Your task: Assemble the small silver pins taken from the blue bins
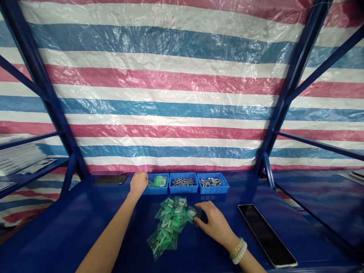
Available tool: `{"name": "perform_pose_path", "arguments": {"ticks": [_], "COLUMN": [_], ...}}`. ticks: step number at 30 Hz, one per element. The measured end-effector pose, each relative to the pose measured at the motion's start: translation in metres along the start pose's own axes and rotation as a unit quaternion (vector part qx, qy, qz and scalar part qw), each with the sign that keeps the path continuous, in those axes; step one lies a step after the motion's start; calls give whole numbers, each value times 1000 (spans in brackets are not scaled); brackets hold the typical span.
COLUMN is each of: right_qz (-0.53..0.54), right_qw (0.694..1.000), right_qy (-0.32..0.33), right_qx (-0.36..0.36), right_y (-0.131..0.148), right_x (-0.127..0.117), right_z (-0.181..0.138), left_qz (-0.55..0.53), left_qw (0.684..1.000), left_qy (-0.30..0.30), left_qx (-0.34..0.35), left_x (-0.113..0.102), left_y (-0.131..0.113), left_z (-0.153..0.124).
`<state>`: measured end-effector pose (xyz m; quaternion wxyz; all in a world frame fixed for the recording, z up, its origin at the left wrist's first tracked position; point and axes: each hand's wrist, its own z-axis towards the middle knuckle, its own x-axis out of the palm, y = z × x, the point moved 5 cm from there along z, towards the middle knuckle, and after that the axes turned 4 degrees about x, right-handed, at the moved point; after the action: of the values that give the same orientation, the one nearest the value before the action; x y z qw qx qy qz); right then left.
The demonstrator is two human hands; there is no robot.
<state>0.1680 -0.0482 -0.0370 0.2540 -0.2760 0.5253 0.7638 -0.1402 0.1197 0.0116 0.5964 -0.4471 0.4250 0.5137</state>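
Observation:
My left hand [139, 182] is curled closed at the left end of a blue bin [153, 191] that has small green-and-clear bags [159, 181] in it. Whatever its fingers hold, if anything, is hidden from view. My right hand [214, 222] has its thumb and fingers spread apart, palm down, beside a small clear bag [192, 213] at the pile's right edge. Whether it touches that bag I cannot tell. The pile of green-and-clear bags [169, 223] lies spread on the blue table [216, 254], with small white and metal parts showing inside.
Two more blue bins stand in the row, one with small metal cylinders [183, 182], the other with larger metal pieces [210, 182]. A large black phone or tablet [267, 235] lies at the right. Another dark phone [123, 178] lies back left. Blue frame posts [280, 110] flank a striped tarp [170, 113].

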Motion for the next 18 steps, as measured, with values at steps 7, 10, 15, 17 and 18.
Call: {"name": "perform_pose_path", "arguments": {"ticks": [7,10,15,17,18], "right_qz": [-113,-108,-118,-116,-110], "right_qw": [992,993,993,993,994], "right_qy": [46,40,15,-2,-12], "right_qx": [28,38,26,21,22], "right_y": [-4,-12,-10,-9,-9], "right_x": [17,14,6,4,2], "right_z": [0,1,-2,-2,-2], "left_qz": [-81,-144,-256,-284,-296], "left_qw": [987,967,932,922,918], "left_qy": [-142,-209,-220,-210,-201], "left_qx": [6,31,132,160,170], "left_x": [-13,-21,-27,-27,-26], "left_y": [-13,-33,-85,-103,-111], "left_z": [-25,-54,-114,-136,-146]}}
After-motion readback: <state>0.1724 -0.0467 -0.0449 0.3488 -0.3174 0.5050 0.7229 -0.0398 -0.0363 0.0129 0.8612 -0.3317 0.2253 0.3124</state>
